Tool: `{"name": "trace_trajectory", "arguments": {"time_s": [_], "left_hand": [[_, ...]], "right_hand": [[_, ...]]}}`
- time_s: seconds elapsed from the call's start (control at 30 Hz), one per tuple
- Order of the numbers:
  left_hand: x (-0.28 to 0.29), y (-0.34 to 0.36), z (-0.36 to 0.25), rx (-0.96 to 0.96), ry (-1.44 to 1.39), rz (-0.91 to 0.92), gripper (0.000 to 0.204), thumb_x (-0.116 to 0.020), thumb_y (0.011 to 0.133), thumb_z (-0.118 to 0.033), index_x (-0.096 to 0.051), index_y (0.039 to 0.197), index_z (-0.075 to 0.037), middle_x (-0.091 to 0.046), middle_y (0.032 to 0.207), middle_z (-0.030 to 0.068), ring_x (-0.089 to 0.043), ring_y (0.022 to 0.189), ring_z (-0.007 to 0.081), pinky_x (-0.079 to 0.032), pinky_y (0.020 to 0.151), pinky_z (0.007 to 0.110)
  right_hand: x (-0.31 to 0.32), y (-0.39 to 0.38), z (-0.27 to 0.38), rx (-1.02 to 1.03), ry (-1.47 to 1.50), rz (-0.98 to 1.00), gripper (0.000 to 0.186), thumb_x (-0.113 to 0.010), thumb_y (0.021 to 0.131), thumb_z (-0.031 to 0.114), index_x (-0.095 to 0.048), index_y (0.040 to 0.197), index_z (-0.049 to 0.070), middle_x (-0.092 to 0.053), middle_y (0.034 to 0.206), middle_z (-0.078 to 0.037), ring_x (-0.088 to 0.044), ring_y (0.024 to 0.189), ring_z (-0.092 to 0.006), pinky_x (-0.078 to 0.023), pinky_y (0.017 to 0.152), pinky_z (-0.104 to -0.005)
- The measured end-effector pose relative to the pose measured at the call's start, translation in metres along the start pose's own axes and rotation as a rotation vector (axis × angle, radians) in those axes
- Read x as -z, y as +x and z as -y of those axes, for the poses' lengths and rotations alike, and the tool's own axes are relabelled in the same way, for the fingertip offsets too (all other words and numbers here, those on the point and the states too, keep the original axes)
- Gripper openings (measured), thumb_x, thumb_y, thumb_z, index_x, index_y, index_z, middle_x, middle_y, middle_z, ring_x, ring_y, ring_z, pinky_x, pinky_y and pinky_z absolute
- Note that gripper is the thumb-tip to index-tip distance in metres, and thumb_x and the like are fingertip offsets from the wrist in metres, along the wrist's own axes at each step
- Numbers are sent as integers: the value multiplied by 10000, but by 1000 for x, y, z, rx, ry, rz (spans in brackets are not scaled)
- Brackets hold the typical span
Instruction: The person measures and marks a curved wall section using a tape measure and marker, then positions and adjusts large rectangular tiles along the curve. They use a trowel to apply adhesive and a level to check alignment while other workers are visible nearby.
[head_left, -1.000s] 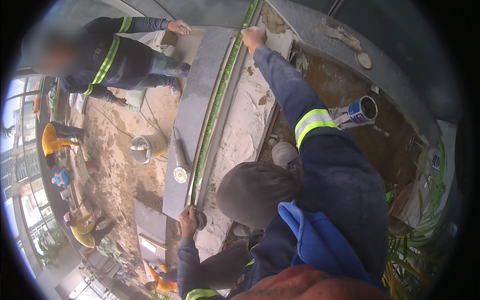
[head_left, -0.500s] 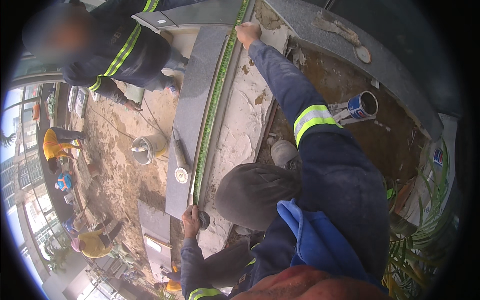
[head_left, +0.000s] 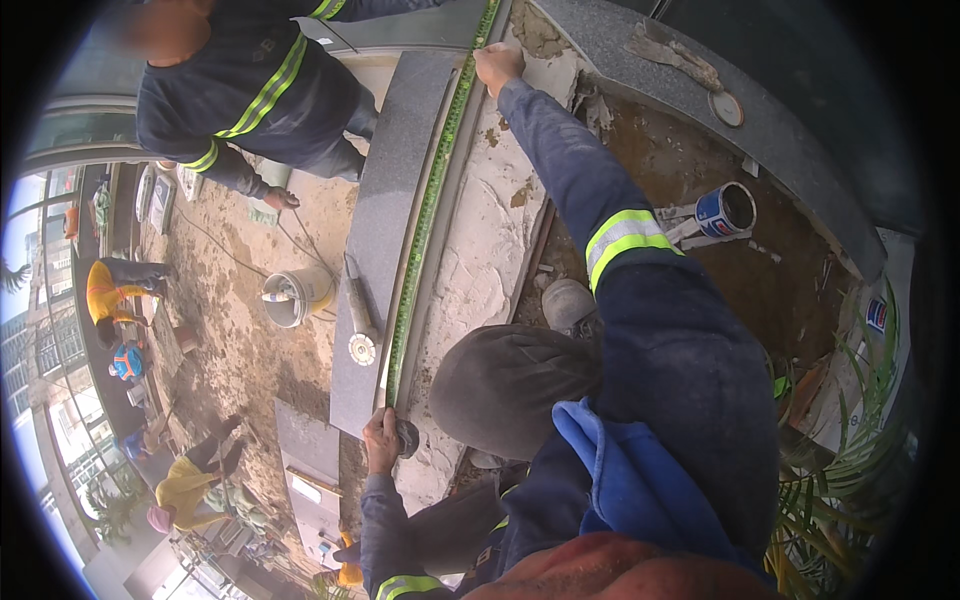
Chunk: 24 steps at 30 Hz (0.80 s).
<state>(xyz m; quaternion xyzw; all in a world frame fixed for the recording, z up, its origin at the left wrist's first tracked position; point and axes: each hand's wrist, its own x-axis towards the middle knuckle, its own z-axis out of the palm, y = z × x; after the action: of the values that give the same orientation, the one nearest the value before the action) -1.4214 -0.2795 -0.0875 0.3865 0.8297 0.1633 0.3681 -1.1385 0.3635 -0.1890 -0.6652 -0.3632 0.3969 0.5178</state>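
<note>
A green tape measure blade (head_left: 436,190) stretches along the edge of a grey stone slab (head_left: 385,170), beside a strip of pale mortar (head_left: 480,230). At the near end my left hand (head_left: 381,440) is closed round the tape measure, its dark rounded case (head_left: 406,438) showing beside the fingers. My right hand (head_left: 499,68) reaches to the far part, its fingers pinched at the blade, which runs on past them to the top edge. An angle grinder (head_left: 360,318) with a round disc lies on the slab, left of the blade.
Far left stands a co-worker (head_left: 265,95) in dark striped clothing, one hand at a cord. A bucket (head_left: 284,300) sits on the dirt floor. To the right are a paint can (head_left: 725,212), a stone ledge (head_left: 770,125) and palm leaves (head_left: 825,510). Other workers are farther left.
The co-worker at upper left has straightened and shifted slightly, with the hand now higher at the cord. Distant workers have changed posture. My hands and the tape measure stay nearly still.
</note>
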Motion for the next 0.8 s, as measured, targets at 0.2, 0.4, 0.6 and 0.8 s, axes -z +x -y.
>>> {"name": "trace_trajectory", "arguments": {"time_s": [0.2, 0.4, 0.6, 0.8], "left_hand": [[-1, 1, 5, -8, -6, 1, 312, -549, 1027, -212, -651, 889, 48, -577, 661, 137, -556, 637, 176, -458, 620, 366], [0, 4, 7, -42, -2, -10, 309, -547, 1025, -206, -637, 865, 42, -575, 663, 159, -554, 625, 192, -458, 613, 375], [2, 2, 7, -51, 40, -7, 311, -542, 1024, -210, -640, 868, 41, -572, 666, 179, -557, 617, 216, -457, 612, 381], [0, 2, 5, -31, 14, -6, 306, -542, 1020, -204, -628, 860, 43, -566, 676, 192, -559, 615, 221, -453, 609, 387]], "right_hand": [[0, 3, -4, 19, 19, 7, 184, -754, 851, 151, -746, 926, -17, -763, 954, -196, -741, 888, -294, -587, 824, -408], [0, 3, -1, 8, 21, -2, 179, -754, 831, 145, -757, 935, -1, -765, 955, -189, -744, 897, -295, -587, 833, -403], [-2, 7, -8, 24, 17, 33, 178, -768, 816, 142, -761, 934, 8, -767, 977, -185, -745, 893, -297, -593, 818, -399], [0, 4, -5, -3, 51, 29, 179, -781, 818, 142, -756, 931, 5, -765, 969, -181, -744, 867, -285, -596, 792, -398]]}}
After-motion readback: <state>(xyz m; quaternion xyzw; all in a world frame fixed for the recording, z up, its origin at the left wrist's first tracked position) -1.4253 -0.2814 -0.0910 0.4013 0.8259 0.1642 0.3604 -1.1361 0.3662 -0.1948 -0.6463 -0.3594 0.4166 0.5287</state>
